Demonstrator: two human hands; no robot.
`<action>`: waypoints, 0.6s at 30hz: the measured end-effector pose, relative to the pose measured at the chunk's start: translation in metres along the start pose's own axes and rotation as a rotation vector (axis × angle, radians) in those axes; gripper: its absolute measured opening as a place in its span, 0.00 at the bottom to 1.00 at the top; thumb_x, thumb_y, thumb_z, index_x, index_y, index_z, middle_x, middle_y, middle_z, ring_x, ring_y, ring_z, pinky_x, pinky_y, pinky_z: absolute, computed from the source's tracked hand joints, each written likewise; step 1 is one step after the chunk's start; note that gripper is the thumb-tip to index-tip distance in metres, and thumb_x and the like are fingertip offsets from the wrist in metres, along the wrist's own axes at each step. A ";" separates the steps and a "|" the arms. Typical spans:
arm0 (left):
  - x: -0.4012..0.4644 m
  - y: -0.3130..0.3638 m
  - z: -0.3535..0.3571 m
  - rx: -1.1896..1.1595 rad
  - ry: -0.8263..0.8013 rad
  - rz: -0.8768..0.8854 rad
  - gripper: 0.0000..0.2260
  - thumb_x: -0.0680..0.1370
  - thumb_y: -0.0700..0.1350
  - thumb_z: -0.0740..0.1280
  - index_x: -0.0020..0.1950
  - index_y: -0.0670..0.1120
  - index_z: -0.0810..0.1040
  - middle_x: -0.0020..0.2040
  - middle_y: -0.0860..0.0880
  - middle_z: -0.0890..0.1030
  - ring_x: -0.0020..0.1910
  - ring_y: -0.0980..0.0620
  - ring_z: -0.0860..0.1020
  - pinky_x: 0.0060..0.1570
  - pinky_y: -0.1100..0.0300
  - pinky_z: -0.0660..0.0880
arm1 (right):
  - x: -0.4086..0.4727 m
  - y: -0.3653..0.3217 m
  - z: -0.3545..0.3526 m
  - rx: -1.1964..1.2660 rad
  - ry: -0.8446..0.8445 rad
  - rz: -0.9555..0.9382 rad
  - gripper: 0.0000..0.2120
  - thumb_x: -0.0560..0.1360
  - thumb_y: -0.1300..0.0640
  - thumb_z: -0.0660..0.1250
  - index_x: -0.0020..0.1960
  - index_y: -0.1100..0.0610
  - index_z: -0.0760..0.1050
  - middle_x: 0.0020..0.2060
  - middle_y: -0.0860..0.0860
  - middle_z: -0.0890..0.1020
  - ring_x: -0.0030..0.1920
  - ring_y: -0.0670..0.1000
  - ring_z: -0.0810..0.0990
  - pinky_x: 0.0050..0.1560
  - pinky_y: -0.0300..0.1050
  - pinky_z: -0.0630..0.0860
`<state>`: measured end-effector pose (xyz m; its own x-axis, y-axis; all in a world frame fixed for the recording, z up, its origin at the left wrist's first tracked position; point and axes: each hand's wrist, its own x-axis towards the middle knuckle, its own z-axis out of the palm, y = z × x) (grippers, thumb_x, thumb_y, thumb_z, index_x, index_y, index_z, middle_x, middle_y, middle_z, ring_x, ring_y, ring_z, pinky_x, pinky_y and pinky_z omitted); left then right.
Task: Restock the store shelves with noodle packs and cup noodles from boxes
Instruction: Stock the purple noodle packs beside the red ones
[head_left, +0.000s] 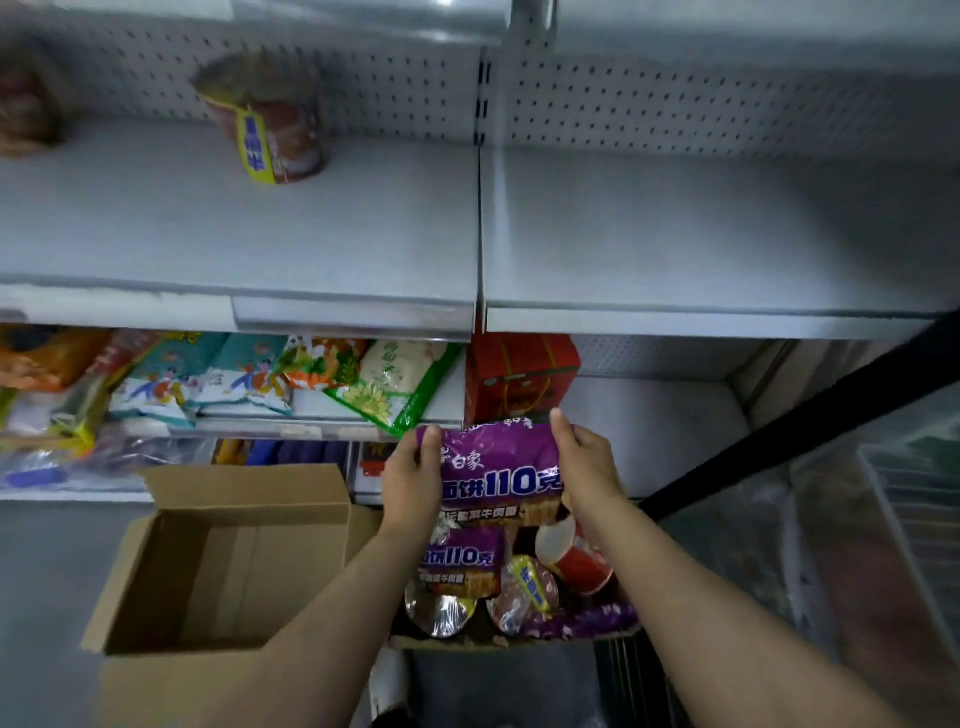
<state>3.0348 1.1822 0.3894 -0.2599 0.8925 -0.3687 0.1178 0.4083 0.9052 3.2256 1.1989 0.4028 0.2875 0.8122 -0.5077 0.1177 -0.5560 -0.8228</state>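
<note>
A purple noodle pack (498, 467) is held up between both hands above the stock box. My left hand (413, 483) grips its left edge, thumb on the front. My right hand (584, 467) grips its right edge. Below them a cardboard box (467, 643) holds another purple noodle pack (462, 558), a red cup noodle (576, 561) lying on its side and foil-topped cup noodles (524, 592). One cup noodle (270, 122) with a yellow label stands at the back of the grey upper shelf (311, 234).
An open cardboard box (223, 556) with nothing visible inside sits at the lower left. The shelf below the grey one carries snack bags (208, 379), a green rice bag (395, 384) and a red carton (519, 374). A glass-topped freezer (857, 519) stands on the right.
</note>
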 end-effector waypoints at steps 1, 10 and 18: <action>-0.003 0.016 0.000 0.005 0.029 0.027 0.15 0.84 0.56 0.59 0.47 0.47 0.76 0.44 0.44 0.82 0.46 0.43 0.81 0.48 0.45 0.78 | -0.004 -0.014 -0.004 0.029 -0.015 -0.030 0.24 0.80 0.37 0.61 0.51 0.56 0.82 0.42 0.54 0.88 0.44 0.54 0.87 0.53 0.55 0.83; -0.038 0.131 -0.017 -0.179 0.130 0.192 0.18 0.83 0.59 0.59 0.45 0.47 0.75 0.42 0.42 0.84 0.40 0.46 0.85 0.42 0.47 0.82 | -0.063 -0.078 -0.045 0.149 -0.319 -0.213 0.35 0.60 0.33 0.79 0.60 0.51 0.79 0.51 0.54 0.87 0.52 0.57 0.86 0.61 0.62 0.79; -0.085 0.182 -0.029 -0.354 0.102 0.287 0.13 0.83 0.55 0.61 0.54 0.46 0.75 0.47 0.46 0.84 0.40 0.53 0.85 0.38 0.57 0.81 | -0.102 -0.142 -0.057 0.214 -0.168 -0.459 0.09 0.75 0.50 0.74 0.53 0.53 0.80 0.44 0.51 0.88 0.42 0.50 0.88 0.38 0.41 0.82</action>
<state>3.0507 1.1755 0.5916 -0.3592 0.9292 -0.0863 -0.1310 0.0414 0.9905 3.2339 1.1844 0.5861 0.0937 0.9903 -0.1024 -0.0063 -0.1023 -0.9947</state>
